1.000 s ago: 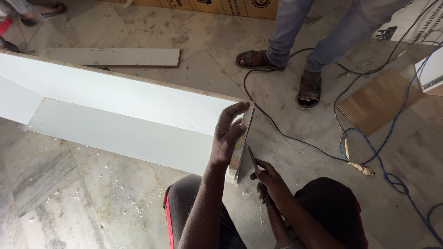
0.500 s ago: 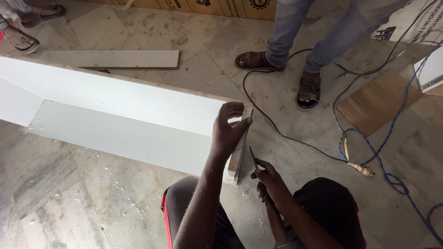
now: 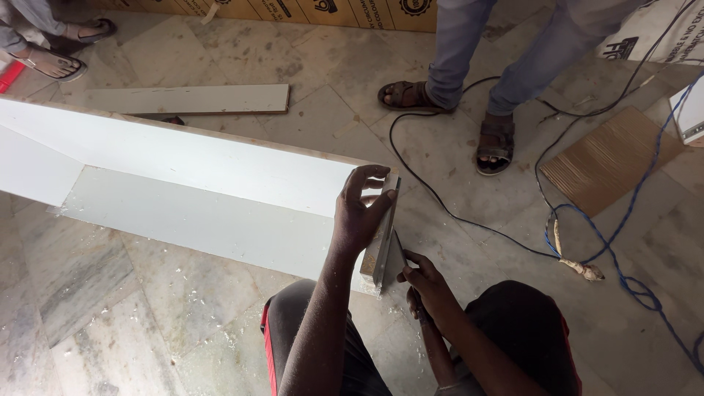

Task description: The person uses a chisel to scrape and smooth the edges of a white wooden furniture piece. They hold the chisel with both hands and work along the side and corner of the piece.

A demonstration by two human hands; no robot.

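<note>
My right hand (image 3: 424, 282) sits low at about 5 o'clock, fingers pressed together in a pinch on a thin grey strip (image 3: 393, 258) that runs up along the end face of the white board (image 3: 220, 191). Just above it, near centre, my left hand (image 3: 361, 213) grips that same end, thumb on the outer face and fingers curled over the top corner. The strip lies flat against the raw edge between my two hands. My knees in dark trousers flank the board's end at 6 o'clock.

The board stretches away toward 9 o'clock, two white panels meeting in an angle, resting on the marble floor (image 3: 132, 293), which is dusted with chips. At 3 o'clock a blue cable (image 3: 638, 286) and a black cable (image 3: 455, 213) loop past a brown cardboard piece (image 3: 609, 158). At 11 o'clock lies a loose white plank (image 3: 191, 99). At 1 o'clock stands a person in jeans and sandals (image 3: 495, 139).
</note>
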